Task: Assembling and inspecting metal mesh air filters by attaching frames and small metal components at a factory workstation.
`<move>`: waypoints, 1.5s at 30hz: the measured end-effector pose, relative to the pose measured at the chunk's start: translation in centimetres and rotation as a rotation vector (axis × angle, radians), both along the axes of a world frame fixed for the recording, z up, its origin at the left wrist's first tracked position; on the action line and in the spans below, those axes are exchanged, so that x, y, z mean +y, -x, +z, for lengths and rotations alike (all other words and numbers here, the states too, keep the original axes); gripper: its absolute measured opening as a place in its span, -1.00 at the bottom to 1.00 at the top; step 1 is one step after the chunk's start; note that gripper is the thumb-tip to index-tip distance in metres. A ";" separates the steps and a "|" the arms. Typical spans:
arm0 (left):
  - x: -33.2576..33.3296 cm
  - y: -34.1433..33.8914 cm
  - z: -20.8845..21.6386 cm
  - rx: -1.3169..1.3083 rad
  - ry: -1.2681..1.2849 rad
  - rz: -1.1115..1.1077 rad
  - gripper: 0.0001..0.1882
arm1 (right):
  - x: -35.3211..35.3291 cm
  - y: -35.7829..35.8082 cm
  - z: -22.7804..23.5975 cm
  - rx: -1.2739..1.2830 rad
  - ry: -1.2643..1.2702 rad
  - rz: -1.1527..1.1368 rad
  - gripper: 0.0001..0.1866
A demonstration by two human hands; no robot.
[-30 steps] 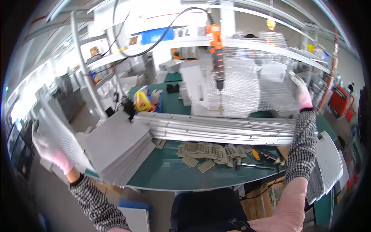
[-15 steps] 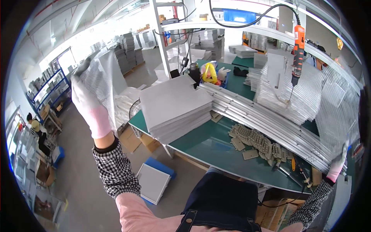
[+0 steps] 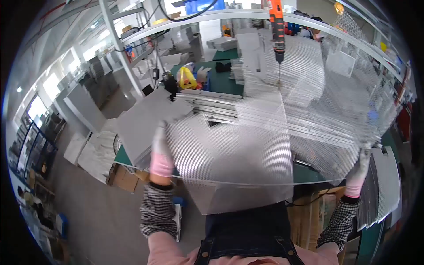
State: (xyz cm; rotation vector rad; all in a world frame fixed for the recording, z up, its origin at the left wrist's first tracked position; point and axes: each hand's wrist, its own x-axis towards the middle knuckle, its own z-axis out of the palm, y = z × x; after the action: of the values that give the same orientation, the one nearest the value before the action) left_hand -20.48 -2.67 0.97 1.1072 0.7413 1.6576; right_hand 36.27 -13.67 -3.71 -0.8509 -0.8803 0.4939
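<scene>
A large, translucent ribbed plastic sheet (image 3: 234, 154) spans the space in front of me, over the workbench and my lap. My left hand (image 3: 160, 152), in a white and pink glove and blurred by motion, closes on its left edge. At the right, my right hand (image 3: 358, 174), gloved the same way, grips the sheet's other side; its fingertips are partly hidden. Through the sheet show long metal strips (image 3: 207, 104) lying on the bench. Under its left side rests a stack of grey-white panels (image 3: 139, 117).
An orange and black electric screwdriver (image 3: 277, 33) hangs over the bench. More translucent sheets (image 3: 304, 66) lie at the back right. A yellow bag (image 3: 186, 78) stands behind the strips. Ribbed sheets (image 3: 384, 185) are stacked at the far right. A white shelf frame (image 3: 115, 48) rises behind the bench.
My left hand has come down from high at the left to the bench's front. The ribbed sheet now stretches between both hands. My view has turned to the right.
</scene>
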 end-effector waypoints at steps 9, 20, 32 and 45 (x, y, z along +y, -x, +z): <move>4.8 -7.0 -19.2 -0.051 0.386 -0.388 -0.43 | -1.6 13.2 -7.7 -0.066 0.679 0.381 -0.74; 5.8 -6.4 -21.9 -0.185 0.348 -0.487 -0.39 | -0.6 13.6 -13.5 0.002 0.845 0.548 -0.76; 5.0 -7.0 -20.1 -0.302 0.366 -0.472 -0.34 | -0.3 13.3 -14.9 -0.070 0.825 0.541 -0.72; 4.1 -5.4 -21.3 0.015 0.217 -0.281 -0.47 | -1.7 6.1 -8.4 -1.113 0.875 0.120 -0.62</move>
State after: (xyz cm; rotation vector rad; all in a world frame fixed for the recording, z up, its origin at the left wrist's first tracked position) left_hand -15.10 1.43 -20.35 1.0191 0.7205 1.3020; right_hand 30.21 -15.34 -12.08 -1.9690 -1.7804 0.4979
